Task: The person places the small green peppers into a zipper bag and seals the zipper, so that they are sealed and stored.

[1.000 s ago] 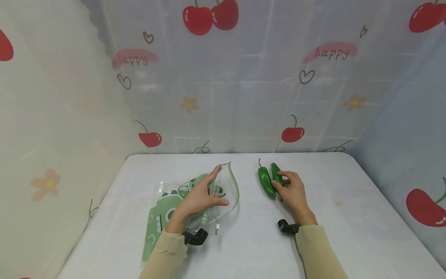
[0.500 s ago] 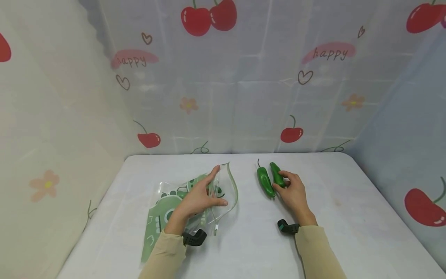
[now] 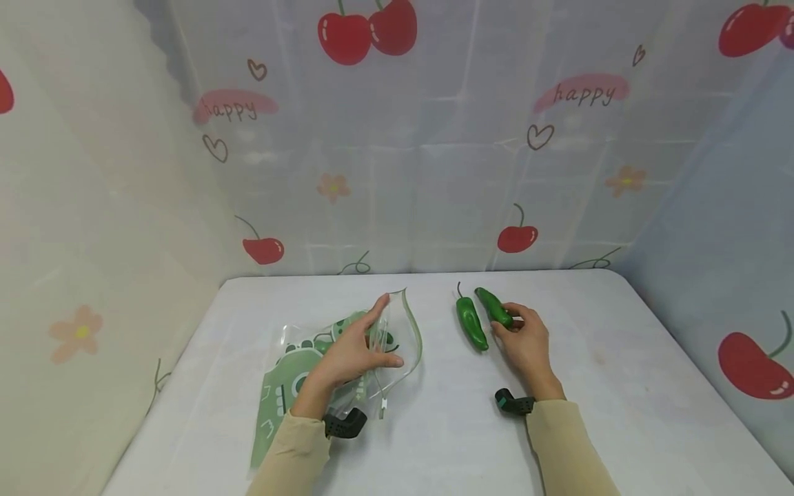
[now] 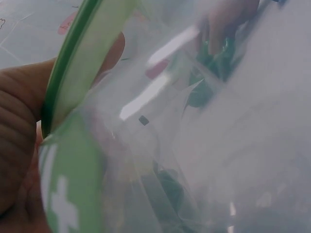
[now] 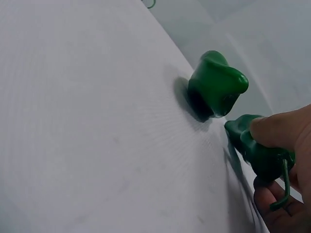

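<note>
A clear zip bag [image 3: 277, 403] with a green cartoon print lies on the left of the table. My left hand [image 3: 349, 357] rests at its mouth, thumb and fingers spread wide apart; in the left wrist view the green zip strip [image 4: 68, 63] crosses in front of it. A small dark green thing [image 3: 390, 338] with a stem shows through the film. My right hand [image 3: 527, 346] pinches a green chili pepper [image 3: 491, 303] between thumb and fingers, its stem [image 5: 285, 182] pointing toward the palm. A second green chili pepper [image 3: 471, 324] lies just left of it.
The white table [image 3: 446, 441] runs back to a hanging curtain [image 3: 428, 172] printed with cherries, with more curtain at both sides. A black wrist camera [image 3: 345, 423] sits at my left wrist, another black camera [image 3: 513, 402] at the right.
In my right hand the chili pepper has turned, its far tip swinging left toward the other pepper's stem. The left hand and bag stay put.
</note>
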Demonstrator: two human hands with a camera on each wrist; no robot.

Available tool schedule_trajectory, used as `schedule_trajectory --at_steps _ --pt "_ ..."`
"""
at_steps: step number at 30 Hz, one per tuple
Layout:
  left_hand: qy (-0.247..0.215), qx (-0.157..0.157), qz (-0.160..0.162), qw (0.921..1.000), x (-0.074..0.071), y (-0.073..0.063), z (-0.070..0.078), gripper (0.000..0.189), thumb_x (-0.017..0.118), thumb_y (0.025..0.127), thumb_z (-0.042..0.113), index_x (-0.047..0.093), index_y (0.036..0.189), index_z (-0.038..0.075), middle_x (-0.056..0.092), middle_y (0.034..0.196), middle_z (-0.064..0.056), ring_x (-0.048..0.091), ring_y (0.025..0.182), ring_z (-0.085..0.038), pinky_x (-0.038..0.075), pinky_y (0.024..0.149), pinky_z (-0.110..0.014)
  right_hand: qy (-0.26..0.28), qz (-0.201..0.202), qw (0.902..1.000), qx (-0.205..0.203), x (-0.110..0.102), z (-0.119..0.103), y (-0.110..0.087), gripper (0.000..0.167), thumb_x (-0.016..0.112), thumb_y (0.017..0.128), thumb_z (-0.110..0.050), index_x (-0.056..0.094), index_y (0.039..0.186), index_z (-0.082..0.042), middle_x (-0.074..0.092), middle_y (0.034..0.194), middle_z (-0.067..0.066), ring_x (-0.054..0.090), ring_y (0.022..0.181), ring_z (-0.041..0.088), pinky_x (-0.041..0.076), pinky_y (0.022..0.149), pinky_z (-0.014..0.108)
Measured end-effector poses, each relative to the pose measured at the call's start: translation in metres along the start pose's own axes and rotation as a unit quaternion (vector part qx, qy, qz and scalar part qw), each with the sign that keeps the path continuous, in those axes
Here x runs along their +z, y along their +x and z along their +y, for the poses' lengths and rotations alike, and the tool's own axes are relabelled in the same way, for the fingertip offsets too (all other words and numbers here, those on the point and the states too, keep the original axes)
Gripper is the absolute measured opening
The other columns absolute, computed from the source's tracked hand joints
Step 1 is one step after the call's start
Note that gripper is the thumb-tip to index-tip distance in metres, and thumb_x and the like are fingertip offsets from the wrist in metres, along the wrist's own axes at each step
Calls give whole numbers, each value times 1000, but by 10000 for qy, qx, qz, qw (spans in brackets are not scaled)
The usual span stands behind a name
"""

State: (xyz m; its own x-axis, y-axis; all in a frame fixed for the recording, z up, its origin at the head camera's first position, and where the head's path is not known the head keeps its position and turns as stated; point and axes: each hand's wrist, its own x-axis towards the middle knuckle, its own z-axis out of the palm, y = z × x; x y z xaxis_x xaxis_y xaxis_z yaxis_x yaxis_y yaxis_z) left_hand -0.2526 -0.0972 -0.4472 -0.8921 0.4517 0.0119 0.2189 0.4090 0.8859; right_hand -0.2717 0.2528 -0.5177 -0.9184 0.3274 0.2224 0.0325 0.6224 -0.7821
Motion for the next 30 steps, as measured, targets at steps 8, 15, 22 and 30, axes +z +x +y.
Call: schedule_trajectory --at_steps 8,15,22,30 --pt "154 5 70 9999 -3 -3 3 113 91 80 31 15 162 49 31 164 11 41 53 -15 45 59 -31 461 481 9975 243 -2 -6 0 39 71 98 -20 62 134 -7 59 132 15 61 112 32 50 94 44" --pt "246 22 119 9996 -3 -1 4 113 91 80 30 15 160 54 30 164 13 41 53 -13 45 62 -31 569 647 9960 245 -7 -10 3 40 70 99 -24 62 136 -11 60 134 12 63 112 28 50 90 32" --pt "246 31 86 9997 -4 0 5 115 92 78 32 16 165 41 26 168 11 41 53 -13 46 66 -32 619 686 9954 233 -14 -20 6 39 70 98 -18 63 135 -8 59 134 14 63 115 30 54 97 40" --pt "112 -39 25 9999 -1 -1 3 114 92 78 33 17 163 46 32 164 11 43 53 -14 47 65 -33 826 444 9951 318 -22 -35 3 40 69 95 -10 62 134 -8 56 137 15 62 125 33 50 108 46"
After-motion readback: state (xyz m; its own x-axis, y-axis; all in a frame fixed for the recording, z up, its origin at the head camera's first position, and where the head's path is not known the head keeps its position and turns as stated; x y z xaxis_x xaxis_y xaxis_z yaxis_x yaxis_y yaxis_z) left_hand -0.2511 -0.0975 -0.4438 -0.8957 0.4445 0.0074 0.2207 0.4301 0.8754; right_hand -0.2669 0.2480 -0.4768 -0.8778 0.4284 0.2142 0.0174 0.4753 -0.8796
